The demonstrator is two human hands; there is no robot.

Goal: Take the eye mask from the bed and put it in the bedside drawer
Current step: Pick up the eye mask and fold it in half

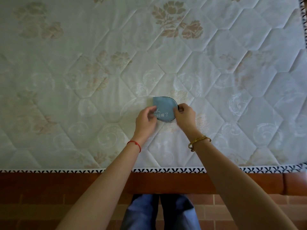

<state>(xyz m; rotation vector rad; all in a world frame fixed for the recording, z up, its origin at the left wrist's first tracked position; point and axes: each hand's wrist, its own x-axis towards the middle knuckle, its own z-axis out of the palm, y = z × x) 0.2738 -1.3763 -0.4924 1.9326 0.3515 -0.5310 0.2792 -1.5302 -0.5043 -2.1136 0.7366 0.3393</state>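
Pale blue fabric with white lettering marks the eye mask [163, 109], which appears folded in half and lies on the bare quilted mattress [83, 63], nearer its front edge than its far one and a little right of the middle. You have both hands on it. Your left hand [146, 117] pinches the left side, fingers curled closed over the cloth; your right hand [184, 116] is closed on the right end, where the dark trim and probably the strap sit. Whether the mask is already off the surface or only gathered up, the view does not settle.

So the pick-up is in hand but not finished, by my reading. Everything else remains: lifting it clear, carrying it to the bedside drawer, opening that drawer if shut, and dropping it in. No drawer shows here, only the wooden bed frame [66, 183] and brick floor [49, 209] below.
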